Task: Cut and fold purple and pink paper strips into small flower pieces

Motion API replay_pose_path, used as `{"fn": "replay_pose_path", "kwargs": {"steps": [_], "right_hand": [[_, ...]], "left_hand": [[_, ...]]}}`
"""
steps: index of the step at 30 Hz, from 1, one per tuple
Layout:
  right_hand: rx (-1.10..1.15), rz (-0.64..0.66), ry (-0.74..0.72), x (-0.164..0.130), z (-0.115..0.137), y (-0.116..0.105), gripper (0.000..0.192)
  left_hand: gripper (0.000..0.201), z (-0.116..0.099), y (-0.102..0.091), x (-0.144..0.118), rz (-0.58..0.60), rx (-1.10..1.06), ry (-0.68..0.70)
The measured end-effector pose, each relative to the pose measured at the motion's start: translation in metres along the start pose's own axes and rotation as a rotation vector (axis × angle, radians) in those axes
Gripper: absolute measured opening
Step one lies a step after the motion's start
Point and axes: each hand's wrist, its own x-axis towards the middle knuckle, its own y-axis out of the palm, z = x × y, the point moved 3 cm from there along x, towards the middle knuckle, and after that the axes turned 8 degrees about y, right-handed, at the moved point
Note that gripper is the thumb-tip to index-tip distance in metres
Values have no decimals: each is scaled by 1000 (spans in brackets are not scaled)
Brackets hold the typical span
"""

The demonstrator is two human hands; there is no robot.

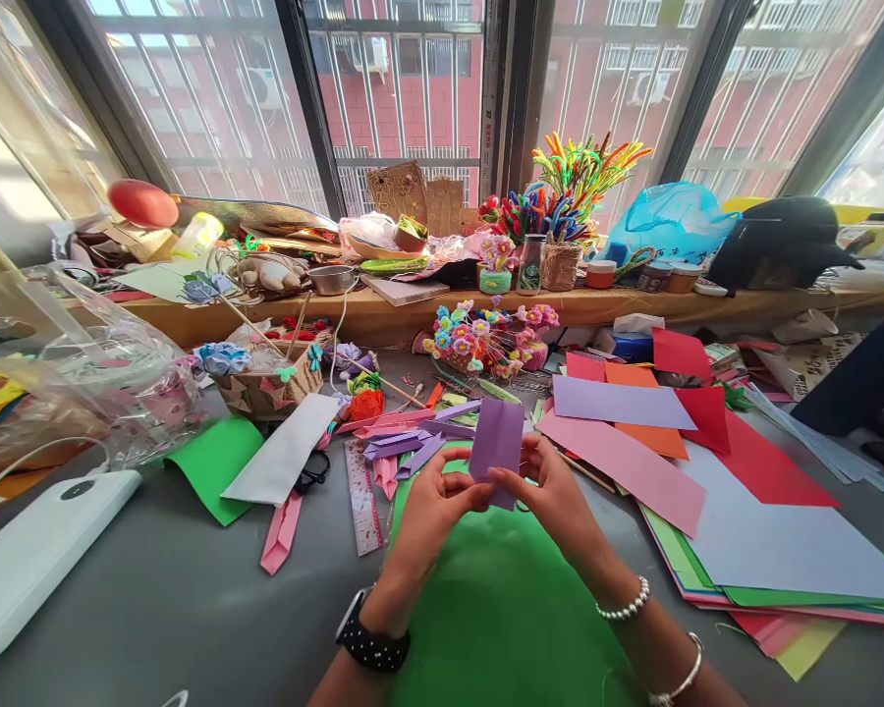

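Above a green sheet (501,599) on the grey table (177,589), the left hand (431,506) and right hand (556,496) pinch 1 purple paper strip (496,444) upright between fingertips, lifted clear of surrounding clutter for folding.

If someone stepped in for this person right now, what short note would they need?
Left hand: pinches the lower left of the purple paper.
Right hand: pinches its lower right.
The paper is held upright above the green sheet on the grey table.
Nearby: folded purple and pink strips, a ruler, scissors to the left; a stack of coloured sheets to the right.
Done: the paper looks folded into a narrow rectangle; several folded strips lie ready.
Left: further folds cannot be told from this view.
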Motion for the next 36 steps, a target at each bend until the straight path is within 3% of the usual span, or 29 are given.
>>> {"fn": "replay_pose_path", "kwargs": {"steps": [4, 11, 23, 30, 33, 36], "right_hand": [[-90, 116, 54, -3, -1, 3, 29], [-80, -6, 46, -3, -2, 1, 33], [-129, -39, 4, -6, 0, 3, 30], [-125, 0, -30, -4, 1, 3, 30], [-209, -55, -115, -2, 7, -6, 35], [-307, -116, -249, -1, 16, -18, 27]], "left_hand": [[48, 0, 3, -1, 28, 13, -9], [46, 4, 3, -1, 38, -7, -26], [42, 4, 4, 0, 146, -88, 30], [45, 8, 1, 2, 78, -41, 11], [46, 5, -2, 2, -31, -73, 15], [49, 3, -6, 2, -140, -137, 17]]}}
